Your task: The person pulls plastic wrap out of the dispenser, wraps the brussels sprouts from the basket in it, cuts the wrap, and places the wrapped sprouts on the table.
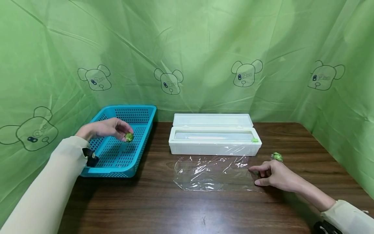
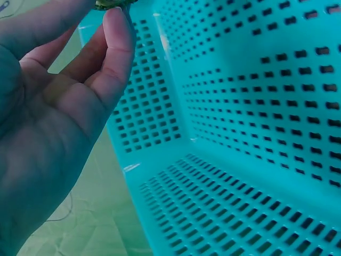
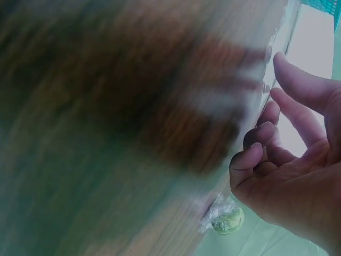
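A Brussels sprout (image 1: 129,137) is pinched between the thumb and fingers of my left hand (image 1: 112,127), above the blue plastic basket (image 1: 145,146). In the left wrist view only a sliver of the sprout (image 2: 114,4) shows at the top edge. A sheet of clear cling film (image 1: 210,175) lies flat on the table in front of a white cling film box (image 1: 214,149). At the film's right edge is my right hand (image 1: 276,175), thumb and index finger apart. Whether its fingertips touch the film I cannot tell. Behind that hand sits a film-wrapped sprout (image 1: 277,157).
The box's lid (image 1: 212,120) stands raised at the back, with a green slider (image 1: 255,140) at the right of its front edge. Green curtain (image 1: 201,58) encloses the brown wooden table (image 1: 163,208) at the back and sides.
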`<act>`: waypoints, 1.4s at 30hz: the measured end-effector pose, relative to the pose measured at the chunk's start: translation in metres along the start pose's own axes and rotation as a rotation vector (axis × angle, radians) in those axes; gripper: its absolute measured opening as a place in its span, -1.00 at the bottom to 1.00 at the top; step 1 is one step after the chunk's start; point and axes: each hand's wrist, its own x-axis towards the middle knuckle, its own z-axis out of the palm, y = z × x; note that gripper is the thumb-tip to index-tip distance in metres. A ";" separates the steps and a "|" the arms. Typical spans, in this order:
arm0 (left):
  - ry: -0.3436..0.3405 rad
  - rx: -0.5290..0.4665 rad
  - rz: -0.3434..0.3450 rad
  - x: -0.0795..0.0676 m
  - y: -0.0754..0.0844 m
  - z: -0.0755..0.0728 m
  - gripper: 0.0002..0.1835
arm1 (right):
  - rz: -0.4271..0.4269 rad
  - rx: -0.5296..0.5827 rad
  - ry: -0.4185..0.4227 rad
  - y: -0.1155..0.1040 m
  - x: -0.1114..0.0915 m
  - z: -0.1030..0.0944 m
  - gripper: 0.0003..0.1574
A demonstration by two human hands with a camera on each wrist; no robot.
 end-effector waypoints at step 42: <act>-0.007 0.211 0.408 -0.020 0.128 0.089 -0.65 | -0.022 -0.023 0.003 0.001 0.000 0.001 -0.36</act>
